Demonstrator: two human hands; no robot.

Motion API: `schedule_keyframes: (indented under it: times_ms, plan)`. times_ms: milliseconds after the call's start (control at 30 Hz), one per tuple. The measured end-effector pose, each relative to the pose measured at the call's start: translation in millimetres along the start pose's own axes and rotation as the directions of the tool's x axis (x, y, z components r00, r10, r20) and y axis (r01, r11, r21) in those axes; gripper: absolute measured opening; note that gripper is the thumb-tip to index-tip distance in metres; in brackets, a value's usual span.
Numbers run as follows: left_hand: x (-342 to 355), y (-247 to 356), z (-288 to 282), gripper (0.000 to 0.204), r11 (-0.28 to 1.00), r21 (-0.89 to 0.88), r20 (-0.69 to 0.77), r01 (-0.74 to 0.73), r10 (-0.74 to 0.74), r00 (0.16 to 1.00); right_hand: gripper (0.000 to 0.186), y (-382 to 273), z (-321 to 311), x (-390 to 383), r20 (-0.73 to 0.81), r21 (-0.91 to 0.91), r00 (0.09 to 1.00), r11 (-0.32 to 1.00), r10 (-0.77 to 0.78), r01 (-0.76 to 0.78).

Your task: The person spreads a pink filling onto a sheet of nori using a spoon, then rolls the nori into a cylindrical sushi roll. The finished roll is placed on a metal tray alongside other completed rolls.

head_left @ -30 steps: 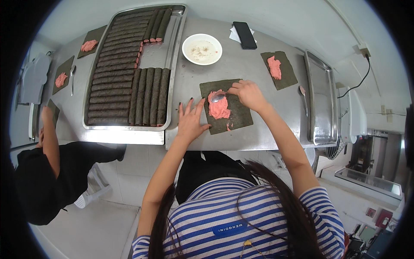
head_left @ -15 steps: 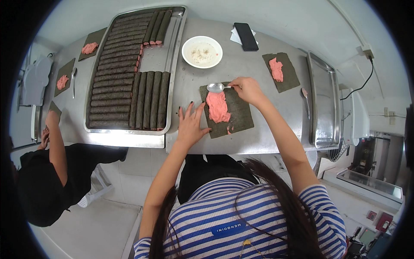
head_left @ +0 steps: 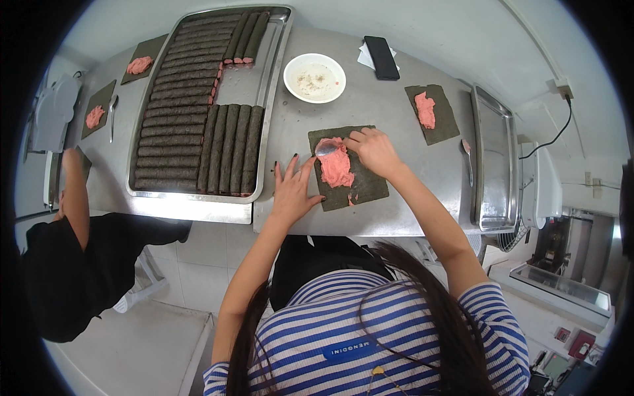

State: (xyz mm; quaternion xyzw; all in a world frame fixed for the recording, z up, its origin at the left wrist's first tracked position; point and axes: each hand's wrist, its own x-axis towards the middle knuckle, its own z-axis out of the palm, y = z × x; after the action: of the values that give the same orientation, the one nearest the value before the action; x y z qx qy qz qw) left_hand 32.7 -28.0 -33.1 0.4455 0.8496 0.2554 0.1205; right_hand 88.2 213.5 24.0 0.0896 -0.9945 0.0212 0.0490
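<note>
A dark green seaweed sheet [head_left: 371, 183] lies on the steel table before me, with pink paste [head_left: 335, 169] spread down its left half. My right hand [head_left: 374, 153] is closed round the handle of a metal spoon [head_left: 326, 148], whose bowl rests on the upper end of the paste. My left hand [head_left: 295, 193] lies with fingers spread along the sheet's left edge, its fingertips by the paste. A few small pink bits sit near the sheet's lower edge.
To the left stands a large metal tray [head_left: 264, 132] of seaweed rolls. Beyond the sheet are a white bowl [head_left: 314, 78] and a black phone [head_left: 381, 58]. At right lie another pasted sheet [head_left: 441, 125], a spoon [head_left: 468, 158] and a tray [head_left: 496, 214]. A co-worker's arm [head_left: 76, 198] reaches in at far left.
My right hand has brought the spoon down from the paste's top edge onto the paste. My left hand stays in place. The co-worker's arm has shifted at far left.
</note>
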Motion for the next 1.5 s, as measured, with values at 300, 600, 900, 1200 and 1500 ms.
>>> schedule_keyframes:
  times_ms: [300, 600, 900, 1200, 1500]
  plan:
    - [1, 2, -3, 0.098, 0.999, 0.024, 0.031, 0.024, -0.025, 0.999, 0.017, 0, 8, 15, 0.06, 0.145, 0.962, 0.951, 0.268, -0.274]
    - [2, 4, -2, 0.099, 0.999, 0.035, 0.019, 0.022, -0.023, 1.0, 0.022, 13, -7, 25, 0.397, 0.365, 0.703, 0.601, 0.59, -0.711]
    - [1, 2, -1, 0.099, 1.0, 0.02, 0.022, 0.021, -0.021, 1.0, 0.026, -42, -15, 21, 0.31, 0.311, 0.743, 0.676, 0.593, -0.668]
    - [2, 5, -2, 0.099, 0.998, 0.046, 0.063, 0.048, -0.051, 0.997, 0.021, 23, -27, 8, 0.169, 0.159, 0.934, 0.927, 0.314, -0.341]
    - [1, 5, 0, 0.097, 0.996, 0.086, 0.035, 0.028, -0.031, 0.999, 0.023, 25, -4, 26, 0.143, 0.119, 0.972, 0.972, 0.187, -0.204]
